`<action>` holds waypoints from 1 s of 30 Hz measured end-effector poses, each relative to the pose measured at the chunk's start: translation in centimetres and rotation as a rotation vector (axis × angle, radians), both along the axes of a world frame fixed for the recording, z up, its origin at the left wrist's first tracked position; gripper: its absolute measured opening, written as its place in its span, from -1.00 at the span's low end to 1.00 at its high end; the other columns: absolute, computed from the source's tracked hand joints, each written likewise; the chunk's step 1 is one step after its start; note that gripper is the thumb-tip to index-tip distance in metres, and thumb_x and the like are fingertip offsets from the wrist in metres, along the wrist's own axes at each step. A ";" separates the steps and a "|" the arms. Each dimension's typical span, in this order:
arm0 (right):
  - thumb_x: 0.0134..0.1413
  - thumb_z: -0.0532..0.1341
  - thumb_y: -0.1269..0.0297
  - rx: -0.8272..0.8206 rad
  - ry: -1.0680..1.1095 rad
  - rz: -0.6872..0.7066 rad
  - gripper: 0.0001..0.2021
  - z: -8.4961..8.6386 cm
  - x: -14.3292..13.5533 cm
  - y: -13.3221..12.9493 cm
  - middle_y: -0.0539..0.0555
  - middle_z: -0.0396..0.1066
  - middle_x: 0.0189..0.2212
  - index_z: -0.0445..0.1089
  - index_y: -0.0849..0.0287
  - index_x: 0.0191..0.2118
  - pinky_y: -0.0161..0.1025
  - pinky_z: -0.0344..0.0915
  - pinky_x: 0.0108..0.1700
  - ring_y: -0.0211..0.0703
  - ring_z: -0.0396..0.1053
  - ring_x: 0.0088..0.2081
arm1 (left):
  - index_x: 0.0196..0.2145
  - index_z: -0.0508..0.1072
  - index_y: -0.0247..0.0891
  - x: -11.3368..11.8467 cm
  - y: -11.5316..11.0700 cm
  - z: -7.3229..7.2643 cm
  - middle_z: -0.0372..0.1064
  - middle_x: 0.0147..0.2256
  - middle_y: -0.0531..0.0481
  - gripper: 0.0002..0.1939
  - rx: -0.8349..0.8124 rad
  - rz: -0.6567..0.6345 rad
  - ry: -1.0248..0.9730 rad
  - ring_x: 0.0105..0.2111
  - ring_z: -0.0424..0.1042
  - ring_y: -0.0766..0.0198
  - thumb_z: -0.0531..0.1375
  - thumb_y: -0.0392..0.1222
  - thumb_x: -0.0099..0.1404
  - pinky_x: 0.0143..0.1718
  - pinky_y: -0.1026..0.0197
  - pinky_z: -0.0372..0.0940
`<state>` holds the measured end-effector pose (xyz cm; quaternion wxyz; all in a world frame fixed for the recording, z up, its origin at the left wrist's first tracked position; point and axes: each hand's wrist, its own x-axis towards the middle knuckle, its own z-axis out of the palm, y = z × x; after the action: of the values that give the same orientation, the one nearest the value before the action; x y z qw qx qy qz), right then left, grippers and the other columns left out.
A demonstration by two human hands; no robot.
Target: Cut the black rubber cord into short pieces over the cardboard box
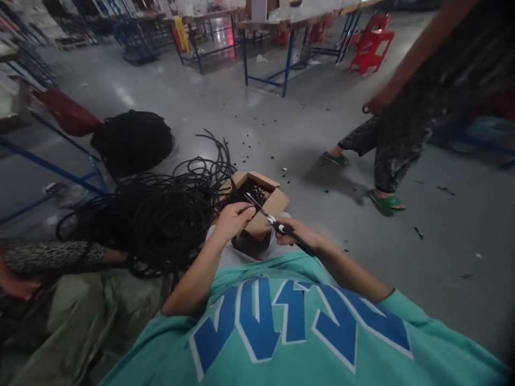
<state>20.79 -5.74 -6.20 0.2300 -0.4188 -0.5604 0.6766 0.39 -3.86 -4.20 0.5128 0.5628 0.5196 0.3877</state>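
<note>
My right hand (295,230) is closed around the black handles of a pair of shears (277,224), whose metal blades point up and left over the box. My left hand (233,217) is pinched beside the blades, with a dark end of black cord (253,209) showing at the fingertips. Under both hands, an open cardboard box (273,201) sits between my legs and contains many small black pieces (254,190). To the left of the box lies a large tangled heap of black cord (161,209), some of it reaching the box's edge.
A round black bundle (132,140) stands behind the heap. Small black scraps litter the floor (298,123). Another person in green slippers (386,202) is on the right; a further person's hand (24,284) shows at left. Blue-legged tables (286,64) and red stools (372,51) stand behind.
</note>
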 end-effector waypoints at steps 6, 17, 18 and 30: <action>-0.41 0.29 0.36 0.035 0.030 -0.022 -0.50 -1.4 -1.0 2.3 -0.11 0.26 -0.63 0.40 0.23 -0.15 -0.38 0.11 -0.54 -0.36 0.16 -0.61 | -0.60 0.39 -0.37 -0.5 1.8 -1.1 0.22 -0.68 0.08 -0.61 -0.104 -0.049 -0.189 -0.74 0.07 0.53 0.26 0.08 -0.04 -0.72 0.38 -0.09; -0.35 0.24 0.46 -0.053 -0.068 -0.128 -0.55 -5.2 -2.8 7.1 -0.18 0.14 -0.81 0.41 0.26 -0.15 -0.44 0.01 -0.71 -0.40 0.08 -0.75 | -0.48 0.39 -0.42 -2.0 7.6 -5.9 0.21 -0.66 0.07 -0.62 -0.301 -0.021 -0.311 -0.76 0.11 0.53 0.27 0.03 0.00 -0.76 0.40 -0.07; -0.36 0.25 0.46 -0.056 -0.077 -0.135 -0.55 -5.6 -3.0 7.8 -0.18 0.13 -0.82 0.41 0.26 -0.16 -0.45 0.00 -0.72 -0.40 0.08 -0.76 | -0.48 0.38 -0.41 -2.1 8.2 -6.3 0.22 -0.66 0.07 -0.63 -0.304 -0.010 -0.305 -0.76 0.12 0.53 0.27 0.02 0.01 -0.76 0.40 -0.06; -0.33 0.28 0.47 -0.159 -0.075 -0.140 -0.62 -8.5 -5.2 13.4 -0.18 0.12 -0.86 0.39 0.29 -0.21 -0.45 -0.02 -0.75 -0.41 0.05 -0.79 | -0.51 0.31 -0.39 -3.2 12.4 -9.6 0.25 -0.61 0.08 -0.86 -0.295 0.157 -0.311 -0.72 0.14 0.52 0.23 -0.30 0.03 -0.69 0.38 0.01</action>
<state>15.63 7.63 -14.72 0.2217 -0.4987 -0.4824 0.6852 -2.77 8.51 -13.76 0.6319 0.3732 0.5274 0.4282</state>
